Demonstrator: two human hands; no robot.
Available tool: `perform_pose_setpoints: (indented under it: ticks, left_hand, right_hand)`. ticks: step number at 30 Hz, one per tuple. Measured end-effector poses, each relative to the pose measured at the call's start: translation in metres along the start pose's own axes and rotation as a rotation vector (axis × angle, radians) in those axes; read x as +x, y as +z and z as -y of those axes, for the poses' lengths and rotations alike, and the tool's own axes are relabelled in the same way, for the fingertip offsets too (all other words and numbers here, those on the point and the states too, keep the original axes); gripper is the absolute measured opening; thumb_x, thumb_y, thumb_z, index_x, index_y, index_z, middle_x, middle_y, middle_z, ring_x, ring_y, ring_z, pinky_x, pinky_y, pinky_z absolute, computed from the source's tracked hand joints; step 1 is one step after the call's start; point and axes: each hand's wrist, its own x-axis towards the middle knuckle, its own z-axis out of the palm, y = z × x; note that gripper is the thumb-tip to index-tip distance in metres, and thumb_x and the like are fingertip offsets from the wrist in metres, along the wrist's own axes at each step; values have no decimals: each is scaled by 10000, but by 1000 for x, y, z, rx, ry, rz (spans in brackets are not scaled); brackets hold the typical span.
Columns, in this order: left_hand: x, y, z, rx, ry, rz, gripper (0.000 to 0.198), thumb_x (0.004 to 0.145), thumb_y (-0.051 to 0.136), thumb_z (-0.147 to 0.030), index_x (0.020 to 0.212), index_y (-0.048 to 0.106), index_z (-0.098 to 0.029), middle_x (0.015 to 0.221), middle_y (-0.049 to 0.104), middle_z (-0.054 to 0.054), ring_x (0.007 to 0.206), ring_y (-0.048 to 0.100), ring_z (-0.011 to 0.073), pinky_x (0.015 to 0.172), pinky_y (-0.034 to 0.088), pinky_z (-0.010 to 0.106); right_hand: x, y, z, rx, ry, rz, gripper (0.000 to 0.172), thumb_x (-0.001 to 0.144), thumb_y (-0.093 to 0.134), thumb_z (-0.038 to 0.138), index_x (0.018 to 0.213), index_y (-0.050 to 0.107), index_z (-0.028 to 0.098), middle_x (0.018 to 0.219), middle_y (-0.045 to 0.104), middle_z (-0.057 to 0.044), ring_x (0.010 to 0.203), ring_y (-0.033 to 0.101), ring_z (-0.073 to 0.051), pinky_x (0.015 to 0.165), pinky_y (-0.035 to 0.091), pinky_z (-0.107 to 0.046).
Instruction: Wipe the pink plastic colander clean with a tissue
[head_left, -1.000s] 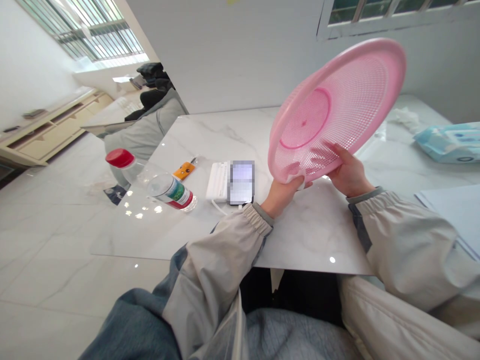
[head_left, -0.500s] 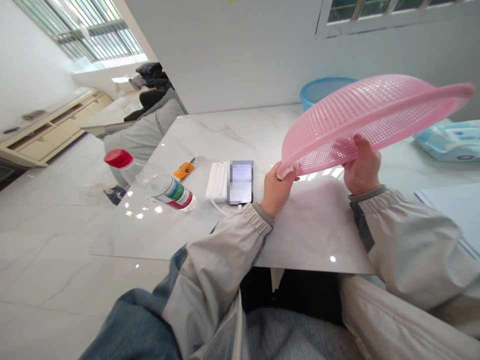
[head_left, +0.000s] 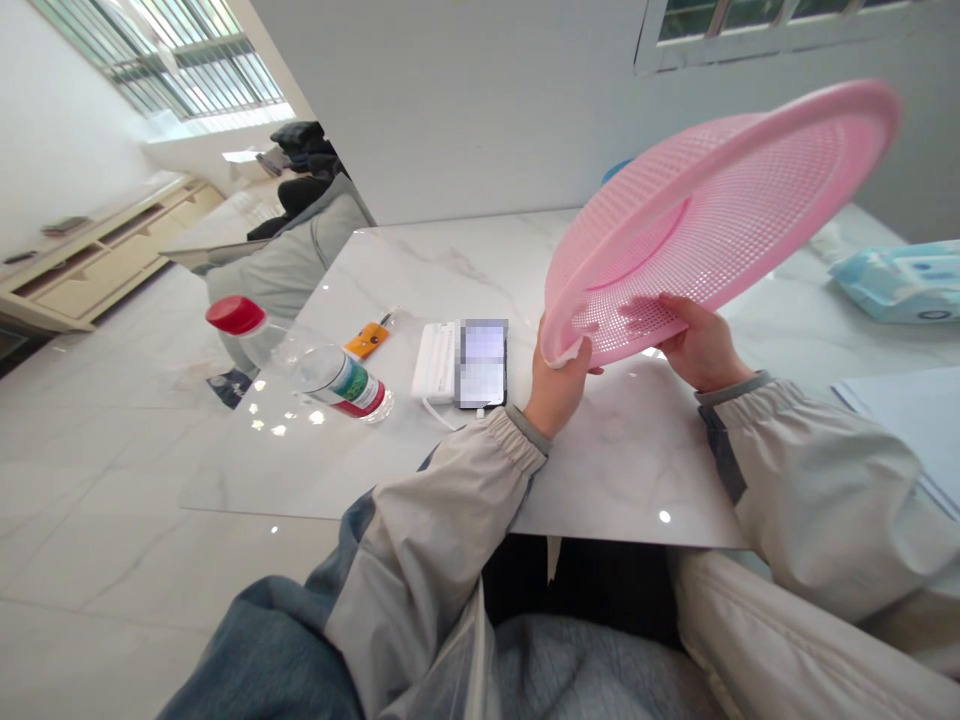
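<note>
A round pink mesh basket (head_left: 720,210) is held up over the white marble table (head_left: 630,450), tilted with its hollow side towards me. My left hand (head_left: 559,385) grips its near left rim, with a small white wad pressed against the rim under the fingers. My right hand (head_left: 701,350) holds the basket from behind, its fingers showing through the mesh.
A clear bottle with a red cap (head_left: 300,365) lies on the table's left part, beside a small orange item (head_left: 367,340), a white power bank (head_left: 439,365) and a phone (head_left: 484,365). A blue wipes pack (head_left: 900,280) and papers (head_left: 907,420) lie at right. A blue basin's edge (head_left: 615,172) peeks behind the basket.
The basket was tipped nearly flat with its underside up half a second ago; now it is tilted back, hollow side facing me. Both hands have kept hold of it.
</note>
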Motion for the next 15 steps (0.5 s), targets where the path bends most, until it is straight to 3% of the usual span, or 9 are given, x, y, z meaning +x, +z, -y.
perform_pose_setpoints:
  ticks: [3, 6, 15]
  left_hand:
    - [-2, 0, -3, 13, 109, 18, 579, 912, 864, -455, 1442, 732, -262, 1521, 730, 101, 1451, 651, 353, 1278, 510, 532]
    - [-1, -1, 0, -9, 157, 59, 525, 922, 854, -423, 1405, 749, -247, 1520, 728, 89, 1524, 602, 316, 1373, 384, 498]
    - [3, -1, 10, -48, -6, -27, 480, 898, 838, -280, 1369, 758, -231, 1503, 741, 69, 1564, 572, 325, 1398, 348, 534]
  right_hand:
    - [-5, 7, -2, -1, 40, 68, 199, 837, 869, 381, 983, 851, 247, 1137, 872, -65, 1145, 823, -317, 983, 722, -469]
    - [-8, 11, -1, 9, 83, 111, 233, 804, 895, 328, 1014, 850, 240, 1192, 865, -78, 1198, 806, -329, 984, 725, -476]
    - [-9, 12, 0, 13, 99, 136, 271, 783, 920, 359, 1021, 841, 256, 1181, 858, -81, 1226, 751, -377, 1050, 668, -569]
